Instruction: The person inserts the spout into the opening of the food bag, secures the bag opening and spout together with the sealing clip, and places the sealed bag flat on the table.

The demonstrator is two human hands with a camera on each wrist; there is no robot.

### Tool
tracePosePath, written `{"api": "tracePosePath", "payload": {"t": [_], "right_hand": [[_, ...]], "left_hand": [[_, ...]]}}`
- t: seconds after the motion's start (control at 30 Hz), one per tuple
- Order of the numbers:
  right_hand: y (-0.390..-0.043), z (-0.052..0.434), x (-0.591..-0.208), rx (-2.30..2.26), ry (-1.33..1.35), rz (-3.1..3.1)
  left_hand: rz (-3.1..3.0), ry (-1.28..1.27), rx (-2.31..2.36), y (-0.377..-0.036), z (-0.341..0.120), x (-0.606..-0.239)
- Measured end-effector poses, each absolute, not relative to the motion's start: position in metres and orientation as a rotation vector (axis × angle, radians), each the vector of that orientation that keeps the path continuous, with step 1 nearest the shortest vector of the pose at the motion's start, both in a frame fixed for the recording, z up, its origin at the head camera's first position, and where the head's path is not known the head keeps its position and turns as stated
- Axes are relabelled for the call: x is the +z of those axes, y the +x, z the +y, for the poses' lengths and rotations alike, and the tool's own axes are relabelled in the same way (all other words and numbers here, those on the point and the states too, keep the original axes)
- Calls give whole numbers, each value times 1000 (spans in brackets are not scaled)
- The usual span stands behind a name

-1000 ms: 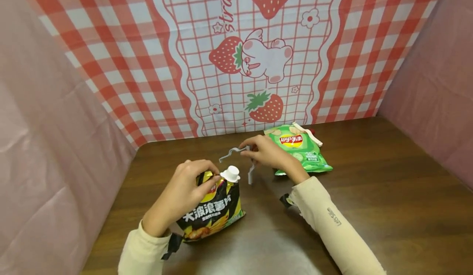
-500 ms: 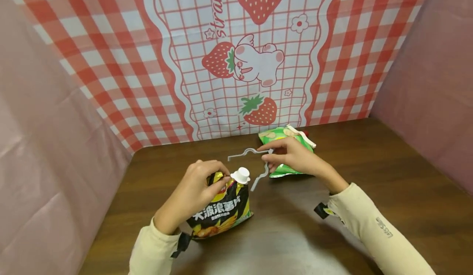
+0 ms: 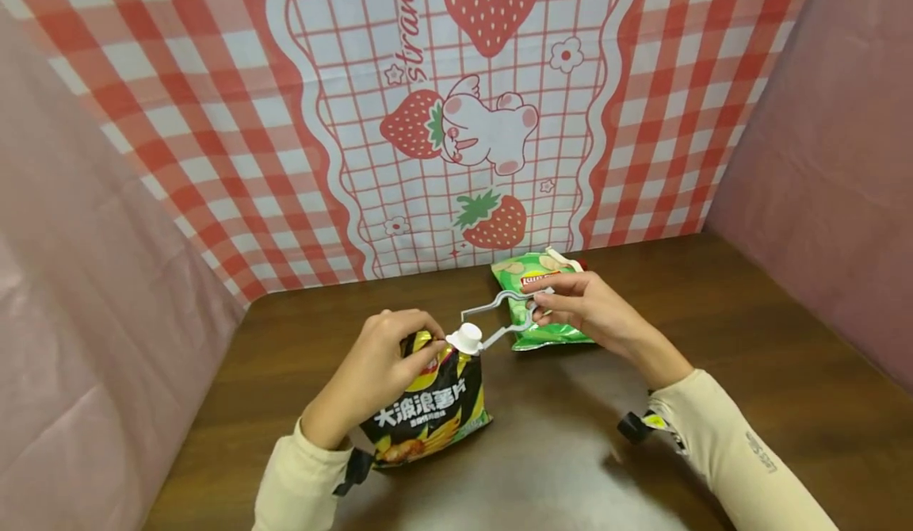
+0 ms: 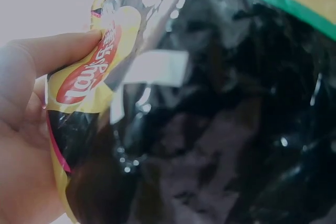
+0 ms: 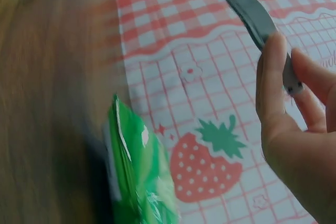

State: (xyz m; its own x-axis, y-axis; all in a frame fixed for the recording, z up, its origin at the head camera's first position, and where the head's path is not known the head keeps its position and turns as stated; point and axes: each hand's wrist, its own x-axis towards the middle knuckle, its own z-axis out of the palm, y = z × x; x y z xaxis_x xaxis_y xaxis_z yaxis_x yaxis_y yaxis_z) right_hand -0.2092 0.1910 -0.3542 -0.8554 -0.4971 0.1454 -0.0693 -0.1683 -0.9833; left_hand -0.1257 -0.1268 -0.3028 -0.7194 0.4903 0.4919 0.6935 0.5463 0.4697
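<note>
The left hand [image 3: 371, 368] pinches the gathered top of the black chip bag [image 3: 428, 408], which stands upright on the desk [image 3: 713, 341] at lower centre of the head view; the left wrist view shows fingers curled tight on the crumpled foil beside the logo. A white round cap [image 3: 467, 338] sits at the bag's top corner, right at those fingertips. The right hand [image 3: 581, 313] pinches the hinge end of an opened grey sealing clip [image 3: 502, 315], whose two arms spread toward the bag, the lower arm's tip reaching the cap.

To do this step well, the person would likely keep the bag's neck squeezed flat and steady, slide the clip's open arms one on each side of the folded foil just below the fingers, and only then press them together, so no foil bunches at the hinge.

The black bag lies left of centre, under the left hand and just left of the clip's tips. The green chip bag [image 3: 538, 309] lies flat behind the right hand, near the checked backdrop [image 3: 214, 119].
</note>
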Motion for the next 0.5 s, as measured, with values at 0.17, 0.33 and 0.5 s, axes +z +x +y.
{"api": "tracePosePath", "payload": {"t": [0.17, 0.33, 0.5], "right_hand": [[-207, 184, -363, -2240, -580, 1667], [-205, 181, -362, -2369, -464, 1477], [-202, 183, -360, -2391, -449, 1360]], "left_hand": [[-2476, -985, -942, -126, -127, -306], [-2474, -971, -932, -126, -128, -306], [-2472, -964, -928, -127, -127, -306]]}}
